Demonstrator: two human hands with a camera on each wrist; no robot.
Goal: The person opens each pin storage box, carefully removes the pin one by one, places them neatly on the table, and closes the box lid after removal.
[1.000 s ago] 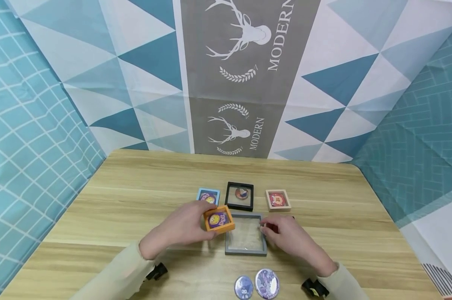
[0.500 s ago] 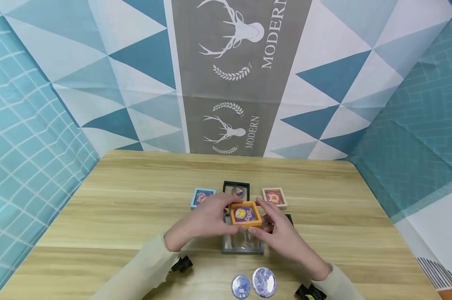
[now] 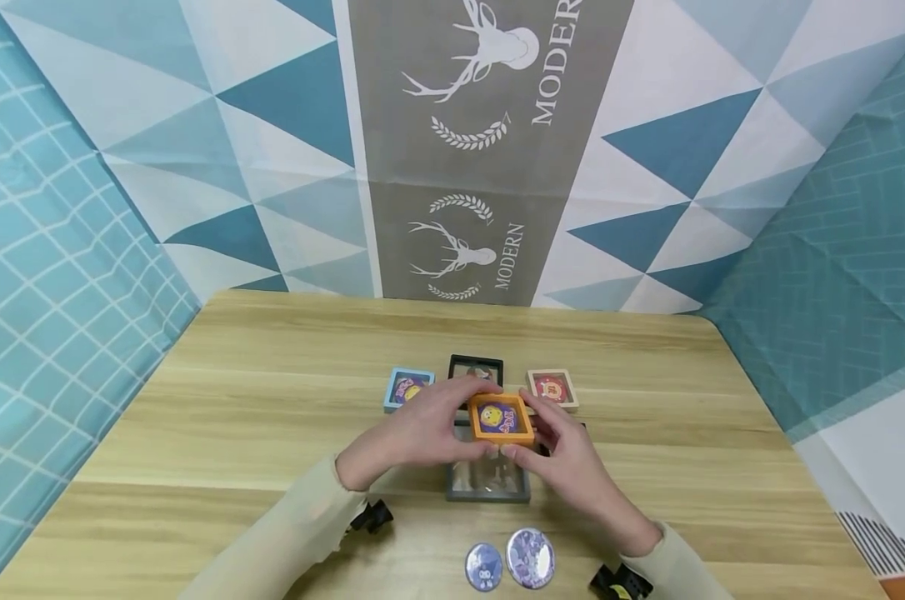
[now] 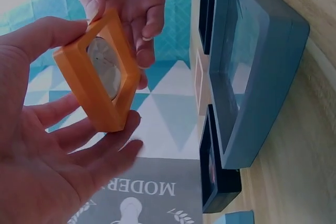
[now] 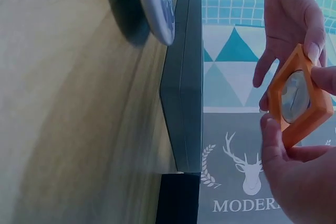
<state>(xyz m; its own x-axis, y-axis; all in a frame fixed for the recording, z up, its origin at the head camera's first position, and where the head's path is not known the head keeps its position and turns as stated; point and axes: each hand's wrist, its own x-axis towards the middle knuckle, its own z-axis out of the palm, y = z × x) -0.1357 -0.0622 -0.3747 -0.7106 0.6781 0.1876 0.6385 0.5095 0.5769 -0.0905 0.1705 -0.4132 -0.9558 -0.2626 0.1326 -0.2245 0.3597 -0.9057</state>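
With thumbs and bent fingers, my left hand and right hand pinch the orange frame — it's raised over the gray frame. Beyond the gray frame sits a black frame; on its near side, two badges.

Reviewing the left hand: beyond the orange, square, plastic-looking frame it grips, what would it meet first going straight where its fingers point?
Probably the right hand, gripping the opposite side of the orange frame, though depth is uncertain.
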